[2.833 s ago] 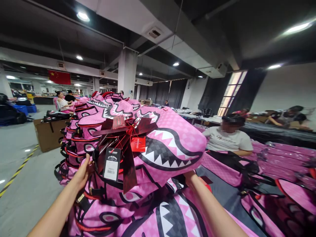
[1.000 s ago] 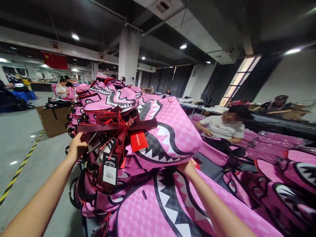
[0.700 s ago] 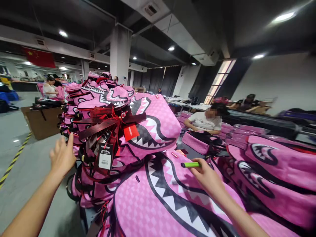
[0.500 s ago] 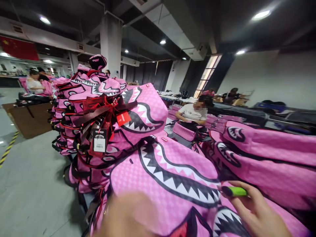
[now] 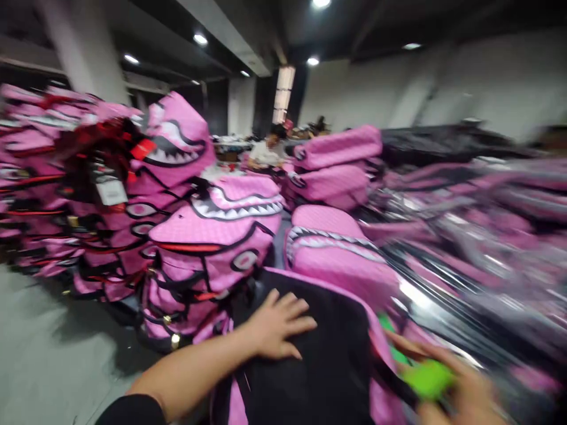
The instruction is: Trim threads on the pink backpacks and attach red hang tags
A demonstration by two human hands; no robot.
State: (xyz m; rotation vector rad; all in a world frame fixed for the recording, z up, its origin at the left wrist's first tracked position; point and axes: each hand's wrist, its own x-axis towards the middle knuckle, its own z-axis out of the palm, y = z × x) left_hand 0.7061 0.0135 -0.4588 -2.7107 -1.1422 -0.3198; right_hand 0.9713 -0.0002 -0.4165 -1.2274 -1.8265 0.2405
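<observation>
A pink bag lies with its black panel [image 5: 319, 354] facing up in front of me. My left hand [image 5: 280, 326] rests flat on that panel with its fingers spread, holding nothing. At the bag's right edge, my right hand [image 5: 460, 383] is smeared by motion. Its fingers are closed around a small bright green tool [image 5: 429, 379], whose exact kind I cannot make out. A dark strap passes close by that hand. Just beyond the panel sits another pink bag [image 5: 341, 265] with a printed row of teeth.
Pink shark-print bags [image 5: 212, 236] are stacked at the left, with a hanging white tag [image 5: 110, 192] and red ribbons. Plastic-wrapped pink goods [image 5: 487, 212] fill the right, blurred. A person [image 5: 268, 150] sits behind the stacks. Grey floor [image 5: 44, 342] shows at the lower left.
My view has swung to the right. The black panel of a bag now lies before me, and my left hand, blurred before, is spread on it. My right hand still holds the green tool.
</observation>
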